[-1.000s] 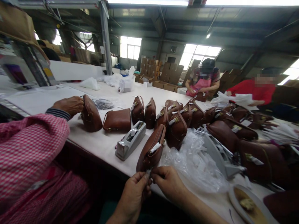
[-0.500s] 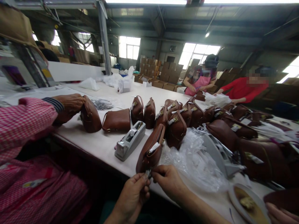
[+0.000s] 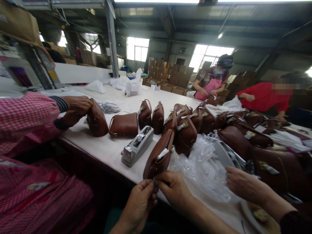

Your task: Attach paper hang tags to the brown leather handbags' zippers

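Tape dispenser (image 3: 137, 145) left of held purse (image 3: 159, 154); plastic bags (image 3: 203, 165) right — co-worker's hand (image 3: 241, 183) on them

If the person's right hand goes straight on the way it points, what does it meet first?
The right hand points left, so it would probably first meet the left hand, fingertips nearly touching below the brown bag.

The bags (image 3: 159, 156) are all brown leather with small white tags (image 3: 162, 153). The surface (image 3: 107, 148) is off-white. The tape dispenser (image 3: 137, 146) is grey. A sleeve (image 3: 26, 112) beside it is pink-and-white check with a dark striped cuff (image 3: 61, 104). Across the room, one top (image 3: 264, 97) is red, an apron (image 3: 211, 87) pink.
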Tool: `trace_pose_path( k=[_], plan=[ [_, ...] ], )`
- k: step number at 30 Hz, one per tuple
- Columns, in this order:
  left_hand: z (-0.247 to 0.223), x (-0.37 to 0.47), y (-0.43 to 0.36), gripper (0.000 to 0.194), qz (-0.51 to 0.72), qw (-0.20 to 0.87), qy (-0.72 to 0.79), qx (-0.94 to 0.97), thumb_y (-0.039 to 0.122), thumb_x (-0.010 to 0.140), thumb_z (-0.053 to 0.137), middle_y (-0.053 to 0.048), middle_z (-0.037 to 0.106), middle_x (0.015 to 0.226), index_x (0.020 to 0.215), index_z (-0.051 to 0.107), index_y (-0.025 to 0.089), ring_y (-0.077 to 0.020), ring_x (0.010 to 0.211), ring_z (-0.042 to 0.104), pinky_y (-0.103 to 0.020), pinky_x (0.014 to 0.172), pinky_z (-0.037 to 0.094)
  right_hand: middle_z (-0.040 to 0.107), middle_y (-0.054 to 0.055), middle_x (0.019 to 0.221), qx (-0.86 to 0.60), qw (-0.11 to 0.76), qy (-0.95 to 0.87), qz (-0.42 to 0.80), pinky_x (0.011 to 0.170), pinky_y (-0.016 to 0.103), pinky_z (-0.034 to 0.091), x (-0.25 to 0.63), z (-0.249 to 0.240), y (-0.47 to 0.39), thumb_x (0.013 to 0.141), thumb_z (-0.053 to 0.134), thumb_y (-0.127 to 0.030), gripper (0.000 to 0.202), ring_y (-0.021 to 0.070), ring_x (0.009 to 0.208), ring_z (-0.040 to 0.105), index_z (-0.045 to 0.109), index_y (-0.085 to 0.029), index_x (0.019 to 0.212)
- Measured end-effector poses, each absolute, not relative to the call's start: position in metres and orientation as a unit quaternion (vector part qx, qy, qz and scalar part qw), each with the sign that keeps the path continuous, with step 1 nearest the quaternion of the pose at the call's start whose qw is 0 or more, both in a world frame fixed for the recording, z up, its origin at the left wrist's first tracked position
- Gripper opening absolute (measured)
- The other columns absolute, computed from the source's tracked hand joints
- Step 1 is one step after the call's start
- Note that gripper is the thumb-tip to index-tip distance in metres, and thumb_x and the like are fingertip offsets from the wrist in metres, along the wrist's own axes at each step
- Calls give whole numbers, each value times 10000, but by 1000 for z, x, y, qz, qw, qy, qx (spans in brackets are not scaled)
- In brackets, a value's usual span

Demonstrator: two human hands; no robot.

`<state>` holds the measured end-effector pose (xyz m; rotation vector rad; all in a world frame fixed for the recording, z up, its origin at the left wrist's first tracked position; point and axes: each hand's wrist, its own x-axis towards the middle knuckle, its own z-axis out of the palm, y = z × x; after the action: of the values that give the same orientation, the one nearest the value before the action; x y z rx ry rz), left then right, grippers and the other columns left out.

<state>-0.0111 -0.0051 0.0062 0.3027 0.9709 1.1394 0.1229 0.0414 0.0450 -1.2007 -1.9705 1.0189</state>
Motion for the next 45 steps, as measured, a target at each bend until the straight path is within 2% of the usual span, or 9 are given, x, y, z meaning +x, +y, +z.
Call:
trace_pose_path(
  k=[6,10,12,18,21,34,39,45],
  plan=[
    [4,-11,-4,315,519,724,433,139,349,675,832,24,539,650,808,652,128,-46,534,470,-163,511,423,736,46,797,-443,321,-764,341,690,233,491,125,32,41,848,596,-166,194,157,738,675,784,-200,887],
    [3,-10,-5,343,522,723,430,140,372,657,847,31,526,642,797,651,129,-44,529,465,-160,500,413,743,51,824,-456,332,-753,340,716,249,499,123,28,39,843,589,-163,186,167,763,681,764,-191,899],
    [4,-10,-5,362,525,720,431,141,387,640,859,30,530,649,789,651,130,-45,529,470,-161,498,416,738,40,813,-467,341,-738,349,718,249,499,122,27,38,835,580,-156,168,162,753,674,735,-185,891],
    [6,-10,-6,381,523,718,438,139,404,624,867,25,539,661,788,659,130,-44,527,473,-165,506,431,627,-11,674,-528,332,-701,345,559,224,413,120,29,39,750,605,-151,41,130,601,563,587,-183,769],
    [6,-10,-5,388,524,718,438,138,409,620,868,31,525,641,780,652,129,-42,513,460,-165,499,422,583,-21,623,-546,325,-682,363,539,225,387,119,31,41,733,606,-166,66,128,579,535,551,-188,702],
    [0,-6,-6,378,535,709,438,141,423,670,834,33,530,625,814,639,133,-47,518,455,-170,505,377,615,15,639,-633,273,-649,323,569,271,384,105,39,41,698,607,-216,72,169,609,561,543,-206,666],
    [2,-4,-6,342,537,721,420,123,393,692,823,11,582,666,849,644,147,-86,602,539,-201,580,437,637,27,691,-641,282,-645,306,607,283,389,98,38,38,688,588,-170,57,186,663,589,552,-202,717],
    [1,-8,-7,433,530,711,443,134,432,612,872,37,529,609,801,644,117,-41,506,440,-161,483,373,629,12,694,-585,307,-646,382,618,271,413,111,35,37,747,581,-199,18,173,674,595,566,-188,745]
  ],
)
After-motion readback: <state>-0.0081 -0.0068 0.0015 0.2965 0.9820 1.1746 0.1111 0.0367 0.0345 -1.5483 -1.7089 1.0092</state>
